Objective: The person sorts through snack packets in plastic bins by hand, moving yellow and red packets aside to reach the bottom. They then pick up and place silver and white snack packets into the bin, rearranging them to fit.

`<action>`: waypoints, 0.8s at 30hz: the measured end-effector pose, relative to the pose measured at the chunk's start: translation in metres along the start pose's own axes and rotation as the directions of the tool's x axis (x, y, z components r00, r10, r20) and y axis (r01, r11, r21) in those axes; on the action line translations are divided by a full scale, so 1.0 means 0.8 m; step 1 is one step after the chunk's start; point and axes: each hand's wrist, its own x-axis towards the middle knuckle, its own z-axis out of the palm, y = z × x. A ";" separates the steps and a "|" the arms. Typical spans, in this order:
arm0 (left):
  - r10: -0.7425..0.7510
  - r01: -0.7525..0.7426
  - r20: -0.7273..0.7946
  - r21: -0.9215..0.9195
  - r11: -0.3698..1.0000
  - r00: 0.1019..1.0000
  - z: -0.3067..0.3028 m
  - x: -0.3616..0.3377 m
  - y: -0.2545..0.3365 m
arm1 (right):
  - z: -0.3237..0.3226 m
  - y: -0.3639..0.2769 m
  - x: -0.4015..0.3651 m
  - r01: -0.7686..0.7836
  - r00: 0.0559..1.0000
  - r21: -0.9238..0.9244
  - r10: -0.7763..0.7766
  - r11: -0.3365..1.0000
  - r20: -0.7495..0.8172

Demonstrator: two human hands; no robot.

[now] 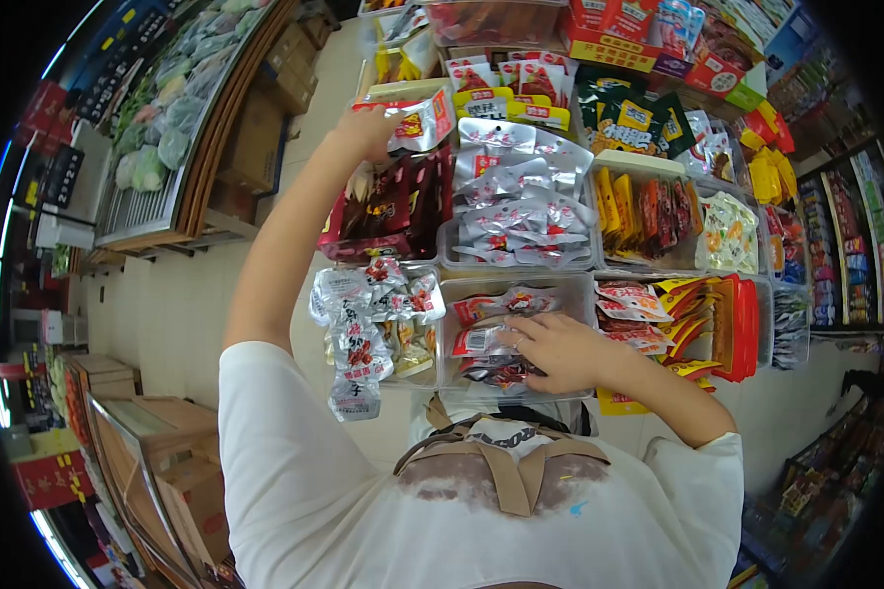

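Observation:
My left hand (pixel 366 133) is stretched to the far side of the display, its fingers closed on a white and red snack packet (pixel 424 122). Below that packet stands a bin of dark red snack packets (pixel 395 208). My right hand (pixel 557 353) reaches into a clear plastic bin (pixel 519 394) at the near side. Its fingers lie spread over a silver and red snack packet (pixel 476 342), touching it; their tips are partly hidden. Another red packet (pixel 506 305) lies in the same bin, just beyond my fingers.
Silver pouches (pixel 521 191) fill the middle bin. To the left, a strip of silver packets (pixel 356 344) hangs over a bin's edge. A red-lidded jar (pixel 743 329) stands at the right. Bagged vegetables (pixel 172 128) lie on a rack at the left, with cardboard boxes (pixel 192 501) below.

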 end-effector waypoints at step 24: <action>-0.298 -0.180 -0.536 -0.667 0.723 0.790 -0.086 -0.114 -0.006 | -0.087 0.021 -0.062 0.047 0.794 0.311 0.154 0.949 -0.588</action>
